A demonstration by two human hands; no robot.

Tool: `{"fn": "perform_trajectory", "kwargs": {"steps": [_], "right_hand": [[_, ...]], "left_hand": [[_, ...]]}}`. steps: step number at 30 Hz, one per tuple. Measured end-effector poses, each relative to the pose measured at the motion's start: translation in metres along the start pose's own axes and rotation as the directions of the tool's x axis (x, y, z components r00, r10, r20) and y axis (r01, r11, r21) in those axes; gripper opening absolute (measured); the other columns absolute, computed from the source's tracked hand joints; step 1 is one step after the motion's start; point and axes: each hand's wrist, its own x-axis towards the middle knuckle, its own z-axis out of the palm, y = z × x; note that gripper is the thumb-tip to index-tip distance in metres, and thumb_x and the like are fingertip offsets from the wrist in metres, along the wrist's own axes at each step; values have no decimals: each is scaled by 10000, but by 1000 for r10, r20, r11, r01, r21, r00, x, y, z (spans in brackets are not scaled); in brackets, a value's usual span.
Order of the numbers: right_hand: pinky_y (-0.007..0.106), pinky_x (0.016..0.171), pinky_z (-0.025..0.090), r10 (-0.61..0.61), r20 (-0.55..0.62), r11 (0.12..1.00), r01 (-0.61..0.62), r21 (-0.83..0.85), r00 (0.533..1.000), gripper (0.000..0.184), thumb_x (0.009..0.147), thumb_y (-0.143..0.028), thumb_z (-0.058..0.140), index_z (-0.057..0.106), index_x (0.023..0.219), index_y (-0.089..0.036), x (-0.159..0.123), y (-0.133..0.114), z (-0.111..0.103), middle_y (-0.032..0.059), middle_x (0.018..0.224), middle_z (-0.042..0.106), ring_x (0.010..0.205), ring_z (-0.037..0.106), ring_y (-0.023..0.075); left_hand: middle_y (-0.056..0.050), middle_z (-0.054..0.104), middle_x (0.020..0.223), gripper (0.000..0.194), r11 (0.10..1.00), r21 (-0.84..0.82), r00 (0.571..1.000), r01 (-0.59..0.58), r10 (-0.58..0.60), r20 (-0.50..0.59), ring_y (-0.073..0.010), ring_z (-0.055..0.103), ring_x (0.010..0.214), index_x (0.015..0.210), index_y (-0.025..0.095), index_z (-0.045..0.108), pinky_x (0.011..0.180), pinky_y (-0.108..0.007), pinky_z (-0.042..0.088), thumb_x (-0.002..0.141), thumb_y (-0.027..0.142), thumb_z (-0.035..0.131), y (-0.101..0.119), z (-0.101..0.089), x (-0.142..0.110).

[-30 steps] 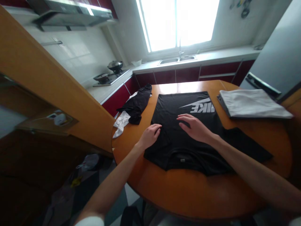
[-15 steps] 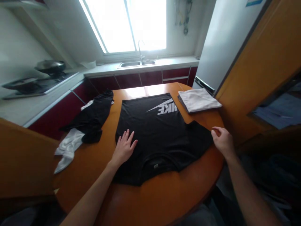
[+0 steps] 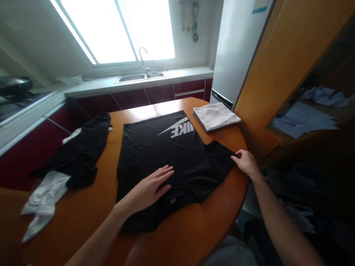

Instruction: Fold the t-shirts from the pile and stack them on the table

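A black T-shirt [image 3: 158, 155] with a white Nike print lies spread on the wooden table [image 3: 219, 199], its collar towards me. My right hand [image 3: 246, 162] pinches the end of the sleeve on the right, thumb and fingers closed on the cloth. Over the middle of the shirt is my left hand [image 3: 151, 188], fingers stretched out and holding nothing; whether the palm touches the fabric I cannot tell. The sleeve on the left is partly hidden behind my left forearm.
A folded white and grey cloth stack [image 3: 216, 115] lies at the table's back right. Crumpled black clothes [image 3: 80, 147] and a white garment [image 3: 46, 199] lie along the left side. Beyond the table are a counter with a sink [image 3: 130, 78] and a fridge [image 3: 234, 48].
My left hand has moved right, from the shirt's left side towards its middle. My right hand has closed on the sleeve end. The camera view has turned to the right.
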Motion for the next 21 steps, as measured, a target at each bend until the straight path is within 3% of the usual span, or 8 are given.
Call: {"fn": "perform_trajectory", "kwargs": {"steps": [2,4,8,13,21], "right_hand": [[348,692,509,32,9,995,-33,91,999,161,727,-364,700,661,761,-212,7,1,0,77,787,714,724,665,230],[332,655,509,67,-13,973,-62,224,998,149,687,-342,705,635,713,-213,15,0,-1,54,714,696,666,649,208],[342,669,542,66,-62,866,-27,499,996,233,631,-370,740,641,742,-191,32,-6,-4,57,722,706,685,661,208],[400,789,571,76,-52,793,-28,609,996,280,625,-340,754,695,840,-169,35,-10,-3,98,866,752,799,696,227],[415,848,574,80,-39,795,-40,605,996,292,668,-249,671,711,940,-151,21,-7,0,113,939,758,868,709,233]], "left_hand": [[-34,509,1529,502,989,-57,986,-138,142,88,-234,464,1425,1486,311,502,1186,-428,415,992,357,576,26,7,28],[-57,531,1509,496,966,-100,965,-237,246,90,-236,481,1412,1468,292,525,1186,-423,414,981,348,603,46,20,57],[-102,481,1544,530,938,-97,936,-332,341,92,-260,416,1455,1496,253,486,1207,-463,368,991,381,584,63,59,96],[-91,311,1639,596,929,-39,919,-368,370,137,-306,281,1515,1542,305,413,1224,-549,282,993,498,544,58,92,97],[-41,246,1667,562,913,-68,893,-403,408,192,-306,204,1541,1531,380,417,1243,-573,182,1003,564,479,58,87,94]]}}
